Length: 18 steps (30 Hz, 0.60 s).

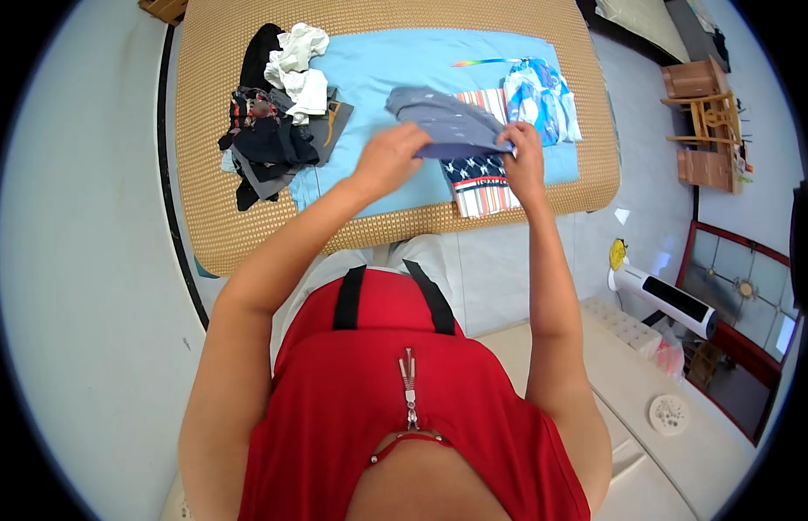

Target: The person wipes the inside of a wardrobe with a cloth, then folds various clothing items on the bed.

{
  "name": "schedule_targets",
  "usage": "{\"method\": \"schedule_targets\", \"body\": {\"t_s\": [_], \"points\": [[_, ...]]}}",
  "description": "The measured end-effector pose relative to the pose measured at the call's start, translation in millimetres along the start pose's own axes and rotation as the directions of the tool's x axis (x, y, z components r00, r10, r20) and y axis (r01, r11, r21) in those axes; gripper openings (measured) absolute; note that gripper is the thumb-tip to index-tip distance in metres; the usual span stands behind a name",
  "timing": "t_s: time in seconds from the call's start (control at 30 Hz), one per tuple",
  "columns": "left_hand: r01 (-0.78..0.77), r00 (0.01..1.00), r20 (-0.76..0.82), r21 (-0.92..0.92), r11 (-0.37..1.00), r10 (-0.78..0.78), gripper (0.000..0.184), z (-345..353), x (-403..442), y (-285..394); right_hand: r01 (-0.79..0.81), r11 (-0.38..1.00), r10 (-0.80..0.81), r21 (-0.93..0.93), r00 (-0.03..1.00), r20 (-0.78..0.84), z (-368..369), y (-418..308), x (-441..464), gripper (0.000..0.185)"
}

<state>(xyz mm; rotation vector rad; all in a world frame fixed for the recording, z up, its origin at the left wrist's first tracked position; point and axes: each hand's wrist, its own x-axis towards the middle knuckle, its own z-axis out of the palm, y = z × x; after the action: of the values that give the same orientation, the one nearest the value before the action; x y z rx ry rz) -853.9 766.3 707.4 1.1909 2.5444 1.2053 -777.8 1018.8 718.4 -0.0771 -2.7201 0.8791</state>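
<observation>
A grey-blue patterned garment [447, 117] hangs between my two hands, lifted above the bed; its exact kind does not show. My left hand [394, 158] pinches its near left edge. At its right corner, my right hand [523, 156] grips the cloth with closed fingers. Underneath lies a striped folded cloth [484, 203], with a navy, star-printed piece [473, 174] on top, partly covered. Just right of them is a blue and white garment [541, 100] with a rainbow-coloured strap.
A heap of dark clothes [274, 143] with a white garment [300, 69] on top lies at the left. Everything rests on a light blue sheet [361, 65] over a woven tan mat [217, 52]. A white tower fan [664, 300] and wooden furniture [708, 126] stand at the right.
</observation>
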Motion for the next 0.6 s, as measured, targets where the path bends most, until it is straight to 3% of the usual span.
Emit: {"method": "schedule_targets", "body": {"t_s": [0.1,0.13,0.27,0.37,0.5,0.57,0.6], "points": [[-0.055,0.997,0.055,-0.103,0.993,0.061,0.027,32.0,-8.1,-4.1,-0.083,0.995,0.087,-0.059,0.994,0.061,7.3,54.6,-25.6,0.035],[0.048,0.968,0.251,-0.085,0.995,-0.026,0.029,35.9,-11.6,-9.2,-0.142,0.988,0.146,-0.053,0.985,0.091,15.3,80.0,-39.4,0.035],[0.312,0.874,0.402,-0.031,0.950,-0.274,0.030,64.6,-37.5,-88.3,-0.427,0.895,0.446,-0.127,0.857,0.258,47.6,180.3,-113.7,0.036],[0.523,0.738,0.327,0.275,0.807,-0.590,0.037,54.6,-53.0,-159.3,-0.574,0.774,0.633,-0.269,0.679,0.372,61.5,187.3,-146.6,0.035],[0.568,0.642,0.188,0.534,0.626,-0.743,0.035,12.3,-49.3,-234.0,-0.546,0.820,0.544,-0.171,0.650,0.531,90.6,154.4,-187.4,0.032],[0.592,0.591,0.140,0.594,0.544,-0.795,0.038,-0.2,-46.8,-265.1,-0.574,0.802,0.538,-0.166,0.571,0.620,101.6,119.3,-191.6,0.029],[0.608,0.590,0.128,0.579,0.543,-0.797,0.039,-3.6,-46.0,-278.0,-0.545,0.828,0.487,-0.131,0.585,0.649,112.7,111.2,-202.3,0.027]]}}
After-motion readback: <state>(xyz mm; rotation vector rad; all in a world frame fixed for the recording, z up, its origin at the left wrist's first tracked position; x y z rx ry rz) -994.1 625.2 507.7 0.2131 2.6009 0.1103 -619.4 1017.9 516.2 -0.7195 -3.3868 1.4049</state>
